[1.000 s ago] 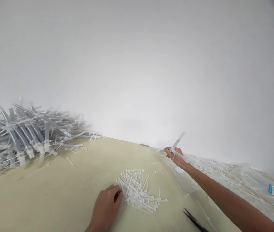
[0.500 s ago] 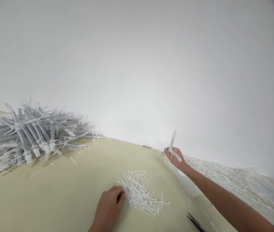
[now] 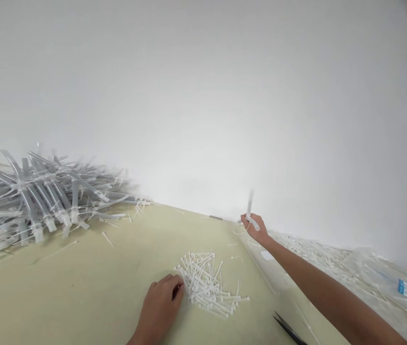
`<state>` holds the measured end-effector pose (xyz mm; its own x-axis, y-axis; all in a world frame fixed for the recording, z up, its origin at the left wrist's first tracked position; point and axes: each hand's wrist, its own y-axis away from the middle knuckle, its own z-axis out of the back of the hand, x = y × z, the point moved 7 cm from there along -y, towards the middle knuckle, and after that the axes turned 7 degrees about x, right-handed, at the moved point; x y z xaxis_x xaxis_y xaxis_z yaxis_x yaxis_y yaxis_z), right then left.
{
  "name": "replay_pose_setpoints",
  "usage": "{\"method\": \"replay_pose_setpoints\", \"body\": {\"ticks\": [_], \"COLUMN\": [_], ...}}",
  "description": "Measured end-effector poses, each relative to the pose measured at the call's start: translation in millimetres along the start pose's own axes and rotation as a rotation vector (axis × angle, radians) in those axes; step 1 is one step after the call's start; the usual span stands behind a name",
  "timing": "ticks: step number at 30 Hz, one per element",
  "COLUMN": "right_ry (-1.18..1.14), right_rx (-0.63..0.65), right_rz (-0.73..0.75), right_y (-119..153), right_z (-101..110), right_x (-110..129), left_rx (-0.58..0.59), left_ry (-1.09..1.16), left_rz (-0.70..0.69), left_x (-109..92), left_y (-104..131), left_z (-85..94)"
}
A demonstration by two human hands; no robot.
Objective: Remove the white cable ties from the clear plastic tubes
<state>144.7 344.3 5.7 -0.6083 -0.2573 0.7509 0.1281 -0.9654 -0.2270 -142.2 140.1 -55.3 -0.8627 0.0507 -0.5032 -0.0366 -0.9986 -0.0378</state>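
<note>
From the head view: the right hand is out by the far edge of the table, fingers pinching a bent clear tube, one end sticking up and the other lying over the hand. Looks like a thin tie tail hangs off it, but it's too small to swear to. The left hand is curled at the near-left edge of a heap of ties, thumb close to the index finger; can't tell if there's a tie in there.

Progress-wise, I'd say loads is done: there's a big pile of tubes on the left, and plenty look joined or tied, though it's a bit blurry. The one in the right hand isn't on that pile. No shortage of loose ties either, so supplies seem fine; can't tell how many tubes are left. Dark tweezers or scissors lie at the near edge, apart from both hands, with a clear bag off right.
</note>
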Motion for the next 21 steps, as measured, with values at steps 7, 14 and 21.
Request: {"method": "replay_pose_setpoints", "body": {"ticks": [7, 14, 21], "right_ry": [-0.105, -0.239, -0.239], "right_rx": [-0.016, 0.099, 0.166], "right_rz": [-0.006, 0.009, -0.068], "right_y": [-5, -31, -52], "right_z": [-4, -55, -95], "right_x": [10, 34, 36], "left_rx": [-0.009, -0.014, -0.011], "left_ry": [-0.017, 0.006, 0.030], "left_rz": [-0.015, -0.011, -0.017], "left_x": [-3, -1, 5], "left_y": [1, 0, -2], "left_z": [0.8, 1.6, -1.4]}}
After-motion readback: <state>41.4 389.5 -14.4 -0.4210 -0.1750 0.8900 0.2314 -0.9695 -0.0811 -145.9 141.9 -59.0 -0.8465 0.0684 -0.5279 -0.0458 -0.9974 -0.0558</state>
